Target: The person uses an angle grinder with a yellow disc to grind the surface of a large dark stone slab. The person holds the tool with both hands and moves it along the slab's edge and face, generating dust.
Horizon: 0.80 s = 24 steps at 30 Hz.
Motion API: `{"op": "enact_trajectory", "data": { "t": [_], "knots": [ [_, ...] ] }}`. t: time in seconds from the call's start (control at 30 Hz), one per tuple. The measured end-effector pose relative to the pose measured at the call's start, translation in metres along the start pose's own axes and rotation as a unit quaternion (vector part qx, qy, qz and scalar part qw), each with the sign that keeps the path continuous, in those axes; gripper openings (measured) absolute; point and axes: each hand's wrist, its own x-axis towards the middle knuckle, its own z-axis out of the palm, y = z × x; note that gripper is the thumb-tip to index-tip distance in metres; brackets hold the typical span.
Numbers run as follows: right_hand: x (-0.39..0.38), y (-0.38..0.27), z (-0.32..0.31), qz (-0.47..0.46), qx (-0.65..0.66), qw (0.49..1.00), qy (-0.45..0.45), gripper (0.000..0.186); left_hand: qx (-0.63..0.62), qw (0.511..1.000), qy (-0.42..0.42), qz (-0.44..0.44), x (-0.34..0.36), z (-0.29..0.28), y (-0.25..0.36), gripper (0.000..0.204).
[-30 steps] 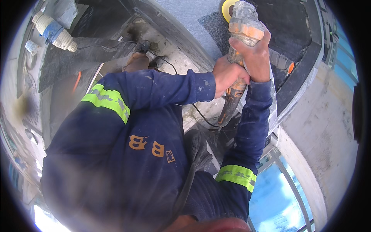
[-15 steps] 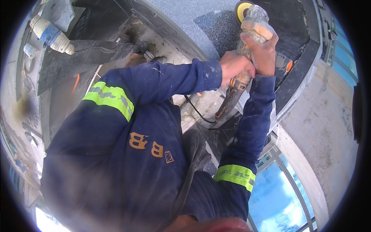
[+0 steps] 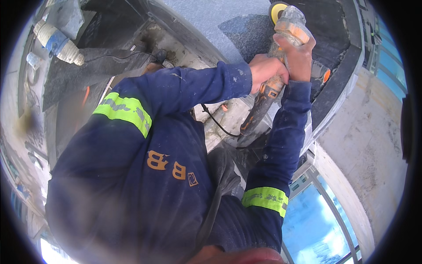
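Note:
My left hand (image 3: 267,72) is wrapped round the body of a dusty grey and orange angle grinder (image 3: 263,105), and my right hand (image 3: 297,56) grips it nearer its head. A yellow disc (image 3: 277,12) shows behind the grinder head, at the edge of a speckled grey stone slab (image 3: 211,15) beside a dark panel (image 3: 335,33); whether it touches the surface I cannot tell. A black cord (image 3: 217,123) runs from the tool's lower end. A grey pipe with an orange end (image 3: 323,74) lies just right of my right hand.
At the upper left are a white and blue wrapped cylinder (image 3: 57,42), a small pale cup-like object (image 3: 34,60) and dark stone pieces (image 3: 70,88). A pale concrete surface (image 3: 360,145) runs down the right, with blue glazing (image 3: 316,220) below it.
Since one second ago both hands and the grinder have shifted right and slightly upward. In the last half second they have moved only a little.

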Motion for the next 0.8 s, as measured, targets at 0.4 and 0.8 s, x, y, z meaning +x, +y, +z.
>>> {"op": "enact_trajectory", "data": {
  "t": [0.4,0.8],
  "knots": [
    [-0.013,0.008,0.0,0.024,0.065,0.997,0.039,0.042,0.007,1.0,-0.003,-0.018,0.004,0.003,-0.012,0.023],
    [-0.022,-0.005,0.001,0.066,0.127,0.988,0.054,0.072,0.025,1.0,-0.002,-0.018,-0.004,0.002,-0.013,0.021]
  ]
}}
